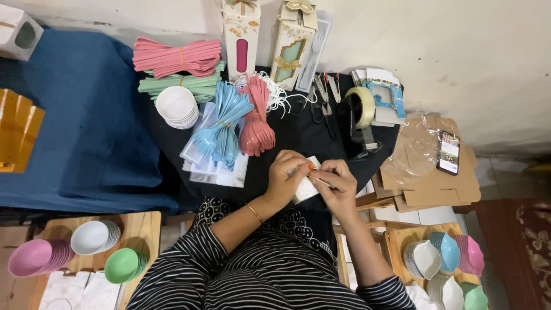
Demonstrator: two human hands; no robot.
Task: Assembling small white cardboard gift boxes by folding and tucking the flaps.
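Left hand point(285, 175): your fingers curl, pinching the small white packet point(305, 186).
Right hand point(337, 185): pinches the packet's other edge.
Boxes point(241, 35): two tall cream window cartons, upright behind.

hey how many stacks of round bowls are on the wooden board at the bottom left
3: a pink stack at the left edge, a white stack in the middle, and a green stack lower right. All lie tipped on the board.
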